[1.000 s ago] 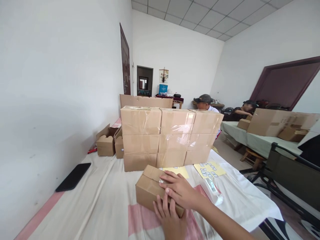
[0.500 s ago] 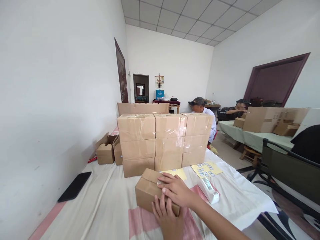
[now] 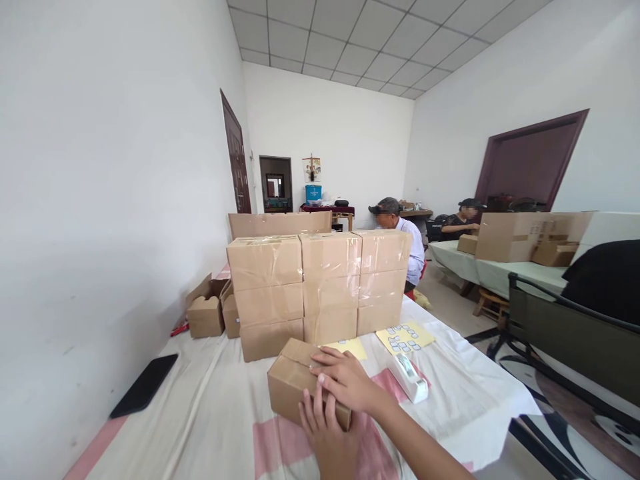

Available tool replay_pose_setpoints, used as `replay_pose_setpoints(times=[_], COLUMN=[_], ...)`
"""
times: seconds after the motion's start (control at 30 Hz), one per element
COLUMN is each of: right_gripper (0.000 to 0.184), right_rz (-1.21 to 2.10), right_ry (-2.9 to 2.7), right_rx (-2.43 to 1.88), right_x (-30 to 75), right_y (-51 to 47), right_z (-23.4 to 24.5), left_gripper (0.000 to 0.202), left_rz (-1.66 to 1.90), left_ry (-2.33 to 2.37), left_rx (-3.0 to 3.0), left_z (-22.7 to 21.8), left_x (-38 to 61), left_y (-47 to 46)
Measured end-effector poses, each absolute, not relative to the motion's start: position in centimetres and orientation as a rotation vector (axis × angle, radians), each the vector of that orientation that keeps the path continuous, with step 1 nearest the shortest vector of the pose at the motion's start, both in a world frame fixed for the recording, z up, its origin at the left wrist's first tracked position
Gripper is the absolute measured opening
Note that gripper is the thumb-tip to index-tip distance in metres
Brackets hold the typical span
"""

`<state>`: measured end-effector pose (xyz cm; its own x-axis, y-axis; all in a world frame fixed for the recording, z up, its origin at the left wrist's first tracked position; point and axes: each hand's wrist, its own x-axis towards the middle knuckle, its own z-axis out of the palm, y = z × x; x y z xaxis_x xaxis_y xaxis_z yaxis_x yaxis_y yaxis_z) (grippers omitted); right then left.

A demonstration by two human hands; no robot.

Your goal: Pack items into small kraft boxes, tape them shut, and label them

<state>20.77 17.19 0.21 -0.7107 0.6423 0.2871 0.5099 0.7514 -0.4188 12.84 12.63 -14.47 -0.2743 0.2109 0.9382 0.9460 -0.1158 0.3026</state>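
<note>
A small closed cardboard box (image 3: pixel 287 387) sits at an angle on the cloth before me. My right hand (image 3: pixel 345 377) lies across its top near the seam, fingers stretched out and pressed flat, with a little clear tape just visible by the fingertips. Lower down, my left hand (image 3: pixel 327 427) rests on the near right part of the box, its fingers extended up the side and over the top edge. Neither hand is wrapped around it. To the right stands a white tape dispenser (image 3: pixel 411 380) with a roll of clear tape.
Taped cardboard boxes (image 3: pixel 270 300) form a three-high wall behind. Yellow sheets with blue-outlined stickers (image 3: pixel 406 339) lie at right. Open cartons (image 3: pixel 206 319) and a black phone (image 3: pixel 145 385) are on the left. Two people sit beyond, one at another table with boxes (image 3: pixel 510 237).
The view has shifted slightly, so everything sits a little further left. Both hands stay on the box in nearly the same pose.
</note>
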Motion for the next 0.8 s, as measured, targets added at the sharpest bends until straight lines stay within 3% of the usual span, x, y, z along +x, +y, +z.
replay_pose_setpoints(times=[0.6, 0.8], right_gripper=[0.038, 0.045], right_rz=[0.417, 0.377], right_ry=[-2.491, -2.522], right_rx=[-0.905, -0.934], right_x=[21.0, 20.8], right_y=[17.1, 17.4], right_z=[-0.2, -0.8], left_gripper=[0.066, 0.063], left_rz=[-1.533, -1.600], left_ry=[-1.351, -1.347], left_rx=[-1.346, -1.352], left_z=[-15.7, -17.3], left_x=[12.0, 11.4], left_y=[13.5, 14.1])
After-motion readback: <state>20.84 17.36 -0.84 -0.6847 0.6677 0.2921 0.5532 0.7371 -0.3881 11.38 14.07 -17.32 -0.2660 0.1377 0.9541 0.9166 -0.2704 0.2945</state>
